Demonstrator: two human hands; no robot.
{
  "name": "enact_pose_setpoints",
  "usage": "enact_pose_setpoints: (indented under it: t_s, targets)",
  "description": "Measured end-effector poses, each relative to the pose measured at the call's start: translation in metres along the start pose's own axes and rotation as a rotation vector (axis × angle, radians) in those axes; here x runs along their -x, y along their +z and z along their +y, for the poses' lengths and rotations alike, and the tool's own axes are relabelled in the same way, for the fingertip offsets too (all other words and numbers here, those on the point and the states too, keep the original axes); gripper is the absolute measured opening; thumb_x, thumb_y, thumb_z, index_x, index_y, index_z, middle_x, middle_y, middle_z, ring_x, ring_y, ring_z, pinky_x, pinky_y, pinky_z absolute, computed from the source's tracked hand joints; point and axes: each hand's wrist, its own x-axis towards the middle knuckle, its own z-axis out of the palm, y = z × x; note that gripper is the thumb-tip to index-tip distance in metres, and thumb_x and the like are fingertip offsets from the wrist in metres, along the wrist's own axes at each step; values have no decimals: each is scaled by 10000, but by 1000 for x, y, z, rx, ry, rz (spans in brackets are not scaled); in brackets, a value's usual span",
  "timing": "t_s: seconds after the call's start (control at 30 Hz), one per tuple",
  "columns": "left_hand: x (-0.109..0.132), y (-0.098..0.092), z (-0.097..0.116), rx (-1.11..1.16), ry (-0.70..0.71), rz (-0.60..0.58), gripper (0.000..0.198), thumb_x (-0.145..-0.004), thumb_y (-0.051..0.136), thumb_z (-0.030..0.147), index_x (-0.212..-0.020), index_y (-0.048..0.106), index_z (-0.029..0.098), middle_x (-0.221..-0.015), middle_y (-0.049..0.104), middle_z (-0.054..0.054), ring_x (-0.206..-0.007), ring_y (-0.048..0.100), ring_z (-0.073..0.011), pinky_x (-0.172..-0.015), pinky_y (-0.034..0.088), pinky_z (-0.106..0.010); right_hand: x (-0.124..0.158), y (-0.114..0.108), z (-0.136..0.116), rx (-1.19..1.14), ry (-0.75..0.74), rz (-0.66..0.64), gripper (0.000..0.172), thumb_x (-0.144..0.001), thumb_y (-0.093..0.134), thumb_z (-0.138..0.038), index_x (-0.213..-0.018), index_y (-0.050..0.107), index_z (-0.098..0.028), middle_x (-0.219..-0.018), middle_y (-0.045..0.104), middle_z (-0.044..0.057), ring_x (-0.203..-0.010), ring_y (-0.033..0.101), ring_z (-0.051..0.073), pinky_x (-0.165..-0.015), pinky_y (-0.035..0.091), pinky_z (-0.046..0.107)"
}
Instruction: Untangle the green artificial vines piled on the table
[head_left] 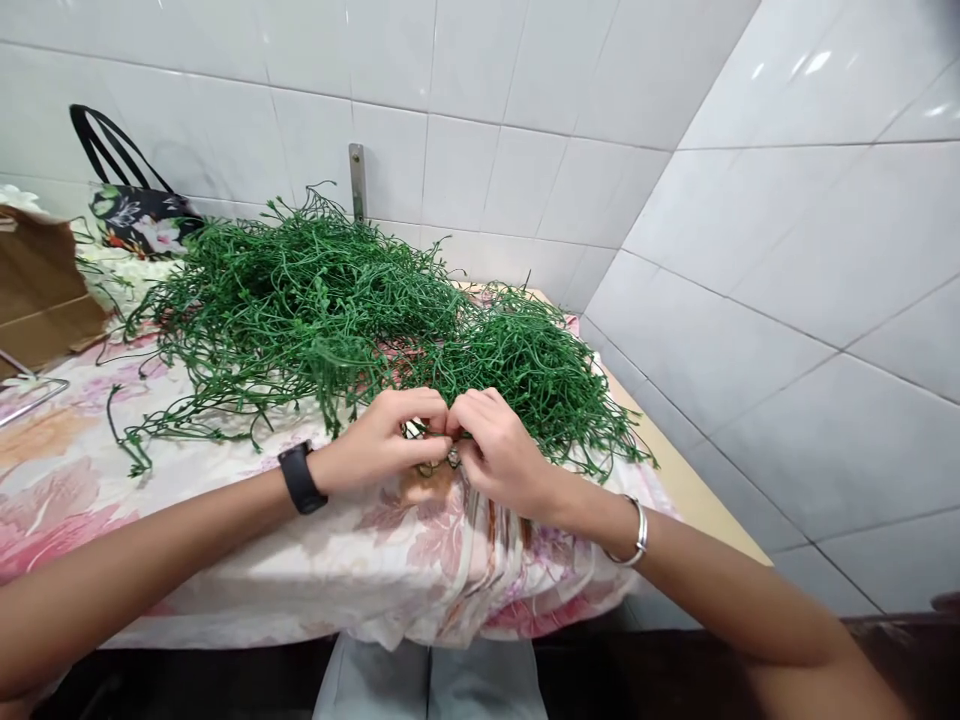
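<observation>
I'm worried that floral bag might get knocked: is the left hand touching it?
Apart. The head view shows a pile of green stems between the left hand and the floral bag.

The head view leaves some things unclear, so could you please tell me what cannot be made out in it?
All in the head view:
What exactly the left hand and right hand hold: hidden by the hands themselves.
Cardboard, far side: cut off by the left edge.
Bag, inside: hidden by its own front.
Green stems, lower layers: covered by those on top.

Glossy white tiled walls catch bright glints beyond a flower-patterned, cloth-draped table.
</observation>
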Motion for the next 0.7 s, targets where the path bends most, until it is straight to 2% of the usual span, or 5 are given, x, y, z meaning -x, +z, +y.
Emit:
enact_pose_setpoints:
  t_s: [0.17,0.27,0.37,0.57,0.7]
  targets:
    - [-5,-8,-10,435,-168,-149,235,-731,527,199,-549,392,136,-589,401,44,-583,363,-67,-553,272,-203,-3,-2,4,-170,-70,-28,158,-707,342,-16,-693,386,-167,-662,427,13,-662,385,120,-626,333,254]
    - [-6,-10,-11,481,-223,-205,262,-721,545,211,-537,376,135,-560,347,52,-553,324,-58,-534,245,-204,-4,-4,6,-379,-41,-121,213,-698,335,20,-757,445,-154,-719,485,14,-674,441,96,-634,375,221]
    - [-6,-10,-10,495,-243,-213,204,-712,542,212,-556,440,130,-568,399,43,-569,370,-68,-551,277,-210,-4,-6,6,-533,-20,-201,268,-696,327,42,-819,479,-141,-781,536,19,-691,487,73,-656,403,197]
    - [-3,-11,-12,494,-287,-227,158,-680,534,193,-540,525,120,-559,534,14,-579,473,-103,-588,347,-239,-5,-10,4,-563,-21,-259,297,-722,322,29,-883,523,-119,-822,579,40,-713,507,75,-689,424,210]
    - [-1,-11,-12,591,-264,-159,228,-660,504,148,-453,408,135,-490,474,32,-553,457,-98,-579,322,-237,-6,-13,9,-574,-72,-292,372,-709,297,46,-955,524,-118,-901,582,69,-814,533,90,-731,436,228]
